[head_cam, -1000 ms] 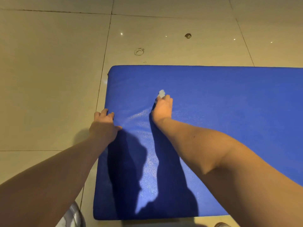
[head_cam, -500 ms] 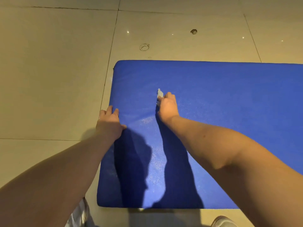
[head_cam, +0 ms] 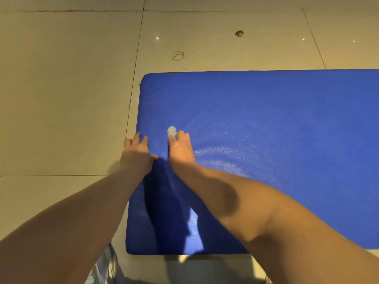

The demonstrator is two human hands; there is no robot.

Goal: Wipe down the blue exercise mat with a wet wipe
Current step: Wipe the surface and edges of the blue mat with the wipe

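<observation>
The blue exercise mat (head_cam: 276, 124) lies flat on the tiled floor and runs off the right side of the view. My right hand (head_cam: 181, 148) presses a small bunched white wet wipe (head_cam: 171, 131) onto the mat near its left edge, fingers curled round the wipe, which sticks out past the fingertips. My left hand (head_cam: 136, 154) rests on the mat's left edge, fingers bent over the border. Damp, shiny streaks show on the mat to the right of my right hand.
Beige floor tiles (head_cam: 61, 99) surround the mat. A ring mark (head_cam: 177, 55) and a small dark spot (head_cam: 239, 33) sit on the floor beyond the mat's far edge. A bit of light striped clothing (head_cam: 104, 267) shows at the bottom.
My right hand has slid the wipe leftward across the mat, ending close to my left hand. My left hand has stayed on the left edge. The camera has shifted.
</observation>
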